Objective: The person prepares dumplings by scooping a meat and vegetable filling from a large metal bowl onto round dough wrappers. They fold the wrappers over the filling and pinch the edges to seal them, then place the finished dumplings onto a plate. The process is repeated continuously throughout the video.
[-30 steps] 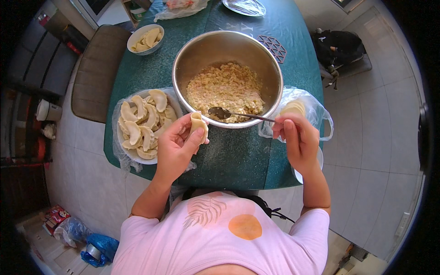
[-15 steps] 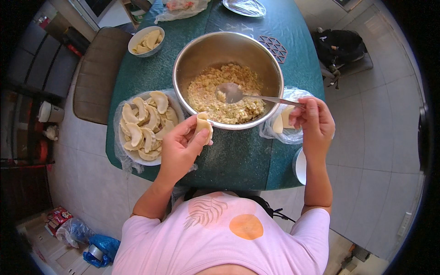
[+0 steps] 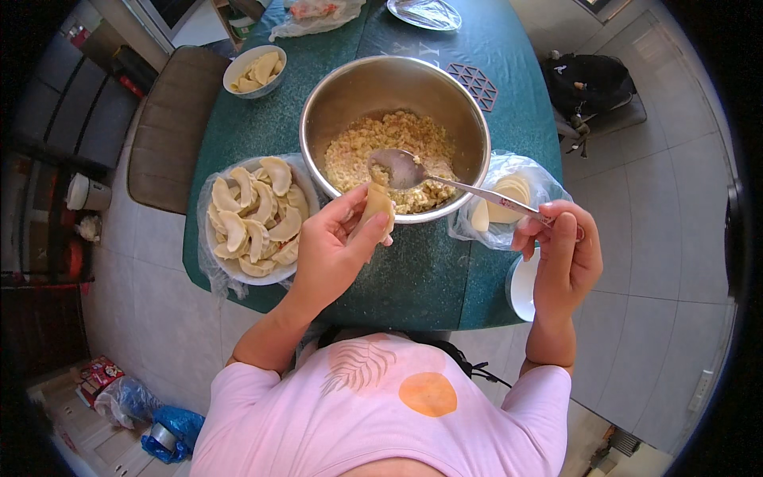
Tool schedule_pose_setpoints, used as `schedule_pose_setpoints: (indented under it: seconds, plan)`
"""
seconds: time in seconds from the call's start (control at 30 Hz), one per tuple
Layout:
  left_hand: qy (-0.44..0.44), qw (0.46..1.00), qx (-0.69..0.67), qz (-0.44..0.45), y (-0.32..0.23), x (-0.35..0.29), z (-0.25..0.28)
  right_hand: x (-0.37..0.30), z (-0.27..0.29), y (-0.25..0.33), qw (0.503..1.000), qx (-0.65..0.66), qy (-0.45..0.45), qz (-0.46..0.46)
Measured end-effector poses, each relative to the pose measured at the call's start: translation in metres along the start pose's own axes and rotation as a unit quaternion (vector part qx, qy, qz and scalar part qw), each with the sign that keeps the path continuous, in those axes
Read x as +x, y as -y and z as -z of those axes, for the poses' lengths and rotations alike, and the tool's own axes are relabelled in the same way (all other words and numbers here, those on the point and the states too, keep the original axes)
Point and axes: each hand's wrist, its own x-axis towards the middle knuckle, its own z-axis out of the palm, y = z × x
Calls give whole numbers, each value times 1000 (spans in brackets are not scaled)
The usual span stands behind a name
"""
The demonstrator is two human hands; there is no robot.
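Observation:
My left hand point(image 3: 338, 250) pinches a dumpling wrapper point(image 3: 377, 208), curved between thumb and fingers, just over the near rim of a big steel bowl point(image 3: 318, 103). Crumbly yellowish filling point(image 3: 405, 135) covers the bowl's bottom. Closed around the end of a long metal spoon point(image 3: 477, 191), my right hand point(image 3: 563, 254) is right of the bowl. The spoon's head is above the filling, with some filling on it. Left of my left hand, a plastic-lined bowl holds several folded dumplings point(image 3: 258, 215). A stack of round wrappers point(image 3: 510, 195) lies in a clear plastic bag behind the spoon handle.
A small bowl of folded pieces point(image 3: 258, 71) stands at the far left of the green table point(image 3: 413, 278). A white bowl point(image 3: 520, 290) sits at the right edge, partly behind my right hand. A hexagonal trivet point(image 3: 474, 85) and a covered plate point(image 3: 425, 14) lie farther back.
My left hand has moved right and slightly nearer the spoon with the wrapper. My right hand has shifted right and down, tilting the spoon, and more of the wrapper stack shows.

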Motion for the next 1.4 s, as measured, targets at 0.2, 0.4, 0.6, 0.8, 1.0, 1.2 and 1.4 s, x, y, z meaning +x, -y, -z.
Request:
schedule_pose_setpoints:
  seconds: [0.2, 0.4, 0.6, 0.8, 1.0, 1.2, 1.4]
  plan:
    - [2, 1000, -1, 23, -5, 2, -4, -9, 0, 14, 992, -92, 55, 67]
    - [-5, 1000, -2, 15, 0, 6, -7, -10, 0, 19, 950, -184, 150, 203]
    - [-5, 1000, -4, 25, 0, 9, -9, -5, -8, 21, 904, -231, 182, 312]
    - [-9, 1000, -5, 22, 3, 11, -8, -8, -8, 19, 901, -233, 167, 325]
    - [-11, 1000, 2, 7, 5, 13, -5, -8, 0, 23, 913, -246, 154, 288]
    - [-7, 999, 11, -33, 8, 13, -5, 2, -6, -12, 938, -285, 120, 159]
    - [17, 998, -21, -62, 1, 9, -5, -5, -18, -53, 891, -336, 234, 199]
